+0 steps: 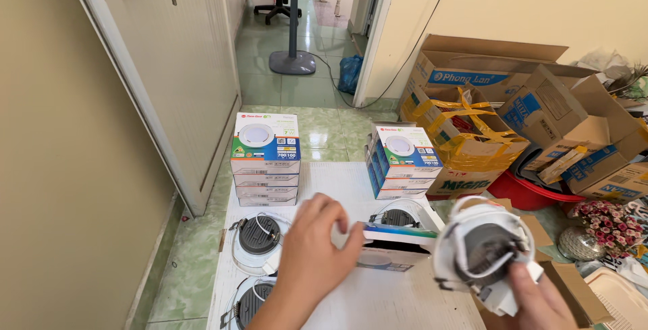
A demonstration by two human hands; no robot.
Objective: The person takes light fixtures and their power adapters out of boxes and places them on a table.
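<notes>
My left hand [312, 254] grips the end of a small open carton [395, 245] lying on the white table [337, 175]. My right hand [536, 299] holds a round white recessed lamp [480, 248] with its grey back and wiring facing me, just right of the carton. Another lamp [398, 216] sits behind the carton. Two more lamps lie back-up at the left, one [258, 235] above the other [250, 301].
Two stacks of lamp cartons stand at the table's far side, left [265, 158] and middle [399, 161]. Open cardboard boxes [486, 100] crowd the right, with a red basin [530, 195] and artificial flowers [611, 225]. A white door [169, 67] is at left; a fan base [292, 62] stands beyond.
</notes>
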